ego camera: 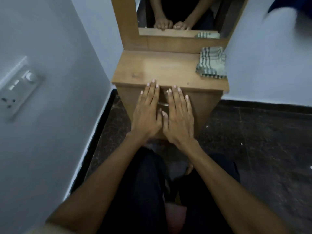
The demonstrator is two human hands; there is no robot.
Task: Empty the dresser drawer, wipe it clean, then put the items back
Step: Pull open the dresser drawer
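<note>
**Both hands flat on closed dresser drawer front**

Pale walls left and right, dark speckled floor [253,141] below. Wooden dresser [152,68] standing between the walls, mirror [179,12] upright at its back, reflecting 2 hands and a cloth. Dresser top bare wood apart from folded striped cloth [211,62] at back right corner, well apart from both hands. Drawer [199,105] front flush with the dresser body, closed; contents not visible. Metal handle [163,104] partly showing in the gap between the hands. Left hand [148,112] laid flat on drawer front, fingers straight and together, tips reaching the top edge of the dresser; grip apart, nothing held. Right hand [179,119] flat beside it on the same drawer front, fingers straight, thumbs of both hands nearly touching; grip apart, nothing held. Switch panel [18,88] on left wall, with dial, rocker switches and a socket. Dark trousers and 1 foot at frame bottom. Slight blur throughout.
</note>
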